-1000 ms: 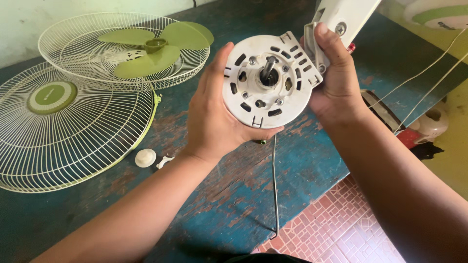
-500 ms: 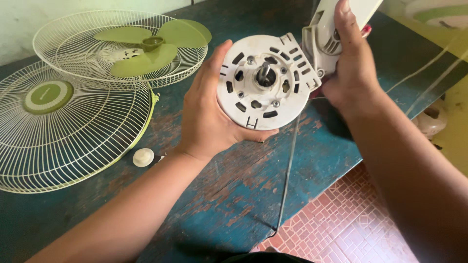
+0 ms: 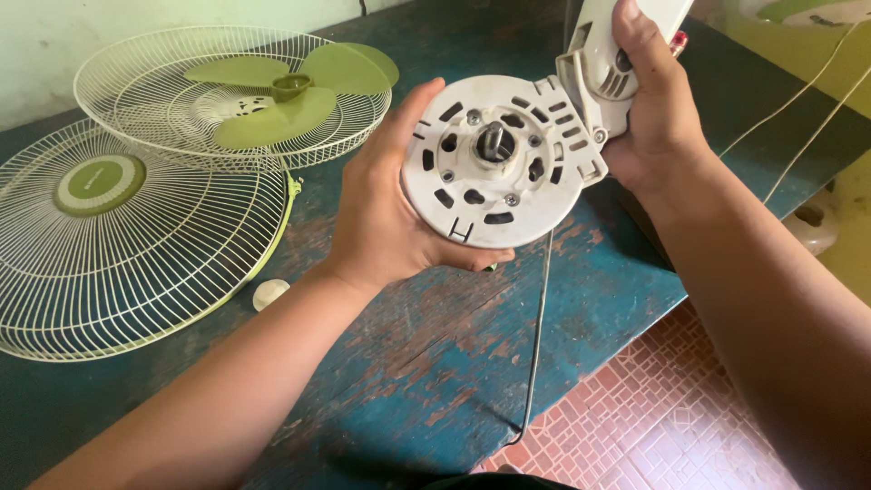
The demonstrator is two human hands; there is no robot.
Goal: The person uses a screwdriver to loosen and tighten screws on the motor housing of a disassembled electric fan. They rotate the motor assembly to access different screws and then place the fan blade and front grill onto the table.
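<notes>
Both hands hold the white fan motor housing [image 3: 494, 163] above the blue desk [image 3: 435, 363]: left hand [image 3: 386, 213] cups its round face from the left, shaft facing the camera. Right hand [image 3: 658, 109] grips the neck [image 3: 603, 54] up and right; grilles [image 3: 136, 236] and green blade [image 3: 290, 91] lie far left.

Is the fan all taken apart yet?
Mostly. Both wire guards and the green blade lie off on the blue table, a small white cap beside them. The left hand and right hand hold the white motor housing, its front plate screws in place.
</notes>
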